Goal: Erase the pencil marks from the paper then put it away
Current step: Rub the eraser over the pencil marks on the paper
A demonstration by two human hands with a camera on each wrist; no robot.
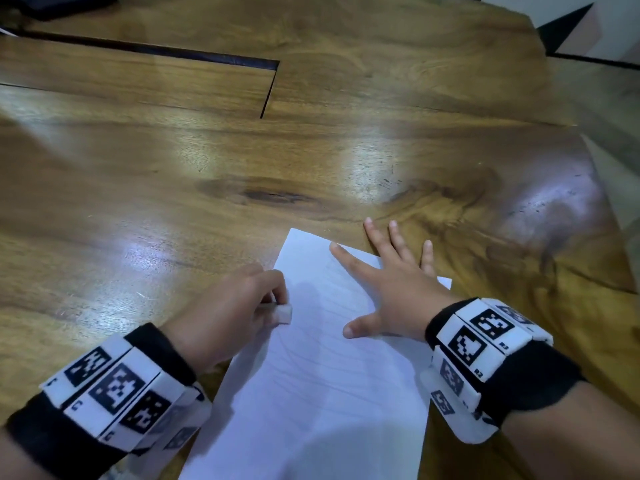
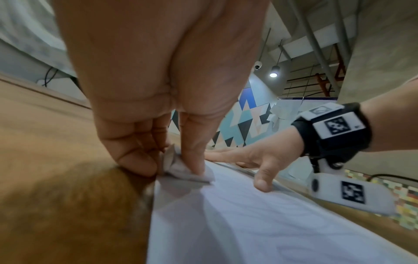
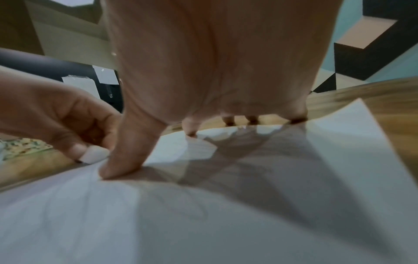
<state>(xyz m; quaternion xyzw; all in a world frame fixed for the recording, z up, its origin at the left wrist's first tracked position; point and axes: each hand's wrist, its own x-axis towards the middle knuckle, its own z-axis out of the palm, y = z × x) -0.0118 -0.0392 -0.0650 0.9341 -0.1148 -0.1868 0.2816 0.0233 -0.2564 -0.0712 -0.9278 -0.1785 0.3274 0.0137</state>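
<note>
A white sheet of paper [image 1: 322, 382] with faint pencil lines lies on the wooden table [image 1: 242, 161], near its front edge. My left hand [image 1: 239, 306] pinches a small white eraser [image 1: 284, 313] and holds it down on the paper's left edge. The eraser [image 2: 181, 167] shows between thumb and fingers in the left wrist view, and again as a white block [image 3: 93, 154] in the right wrist view. My right hand [image 1: 391, 282] lies flat with fingers spread on the paper's far right part, thumb [image 3: 122, 160] pressing the paper [image 3: 226, 205].
The table top has a dark slot [image 1: 266, 98] running across its far left part. Its right edge [image 1: 602, 188] drops off to a floor with a patterned wall beyond. Bare wood stretches ahead of the paper.
</note>
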